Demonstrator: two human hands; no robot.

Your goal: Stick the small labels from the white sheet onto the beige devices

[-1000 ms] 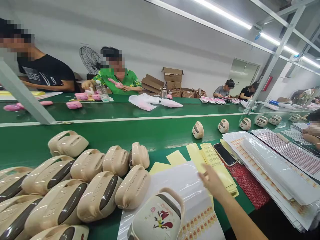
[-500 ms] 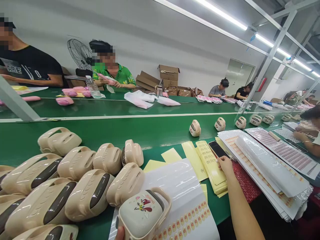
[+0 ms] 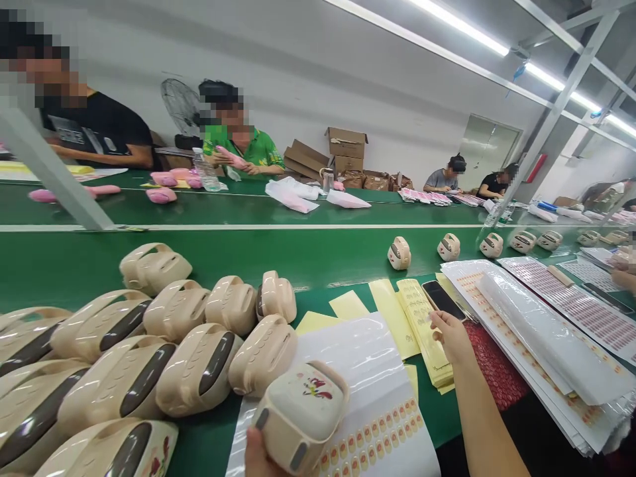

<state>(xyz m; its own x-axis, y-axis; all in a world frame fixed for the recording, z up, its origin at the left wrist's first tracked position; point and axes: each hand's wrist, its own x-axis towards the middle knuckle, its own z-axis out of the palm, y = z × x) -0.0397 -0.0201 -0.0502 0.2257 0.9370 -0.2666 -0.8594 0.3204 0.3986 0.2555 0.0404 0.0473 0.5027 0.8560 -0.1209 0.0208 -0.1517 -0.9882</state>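
My left hand [image 3: 258, 457] shows only at the bottom edge, gripping a beige handled speaker [image 3: 303, 411] with a red cartoon sticker on its face, tilted over a glossy sticker sheet [image 3: 370, 397]. My right hand [image 3: 450, 334] reaches forward, fingers curled down on the near end of a stack of yellow label strips [image 3: 422, 324], beside a black phone [image 3: 444, 300]. A crowd of several unstickered beige speakers [image 3: 163, 351] lies to the left.
Green conveyor belt [image 3: 298, 258] carries a row of beige speakers [image 3: 450, 246] away to the right. Label sheets in plastic [image 3: 536, 324] lie at right. People sit across the belt with pink items [image 3: 161, 194]; cardboard boxes [image 3: 342, 149] stand behind.
The speaker in my left hand has turned so its stickered face points up. My right hand has reached from the sticker sheet to the yellow strips and stays there.
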